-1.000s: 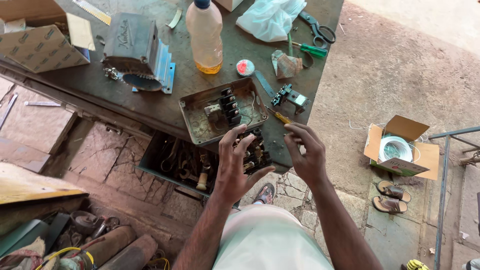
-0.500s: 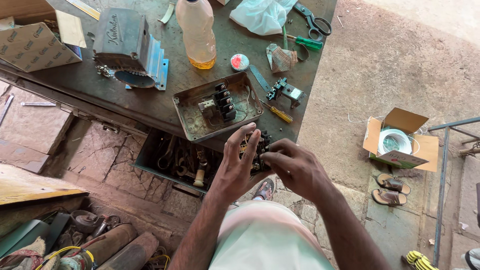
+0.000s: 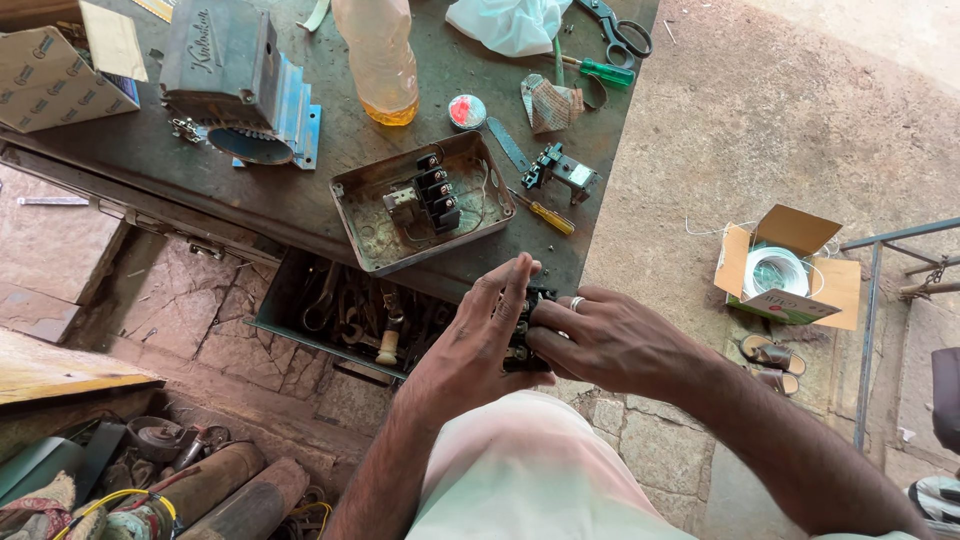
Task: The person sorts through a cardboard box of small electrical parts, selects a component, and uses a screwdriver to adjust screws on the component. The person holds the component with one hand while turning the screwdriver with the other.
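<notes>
Head view: both hands are meeting just below the near edge of the workbench [image 3: 300, 190]. The left hand [image 3: 480, 345] and the right hand [image 3: 600, 340] are closing together around a small black terminal block [image 3: 522, 335], fingers wrapping it from both sides. On the workbench, an open metal switch box [image 3: 360, 215] is lying just above the hands, with a yellow-handled screwdriver [image 3: 545, 215] beside it and a plastic bottle [image 3: 380, 60] standing farther back

A dark surface [image 3: 300, 190] is carrying a metal switch box [image 3: 422, 200], bottle [image 3: 378, 55], scissors [image 3: 618, 25] and screwdrivers [image 3: 545, 215].
</notes>
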{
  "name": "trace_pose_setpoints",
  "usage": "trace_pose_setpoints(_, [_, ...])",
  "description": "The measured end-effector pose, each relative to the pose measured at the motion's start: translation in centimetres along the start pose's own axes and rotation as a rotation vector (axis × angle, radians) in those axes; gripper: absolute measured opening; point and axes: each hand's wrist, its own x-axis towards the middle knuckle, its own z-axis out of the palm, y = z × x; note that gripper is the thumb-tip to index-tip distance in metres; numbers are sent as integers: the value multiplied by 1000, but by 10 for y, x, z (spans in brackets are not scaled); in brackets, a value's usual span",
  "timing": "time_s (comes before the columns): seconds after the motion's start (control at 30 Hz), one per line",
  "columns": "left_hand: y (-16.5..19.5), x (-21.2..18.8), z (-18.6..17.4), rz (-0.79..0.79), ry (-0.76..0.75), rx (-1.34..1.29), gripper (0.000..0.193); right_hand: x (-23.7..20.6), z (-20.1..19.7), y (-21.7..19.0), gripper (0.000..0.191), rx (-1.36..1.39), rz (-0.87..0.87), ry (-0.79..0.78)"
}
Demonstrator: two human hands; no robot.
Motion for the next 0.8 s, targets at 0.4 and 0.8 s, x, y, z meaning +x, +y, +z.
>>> trace_pose_setpoints(0.4, [-7,2,9,71,149,53,143,-26,8,13,20,374,248,501])
trace_pose_setpoints(0.8, [-12,8,28,193,440,173,125,-2,50,-41,54,1277,573,794])
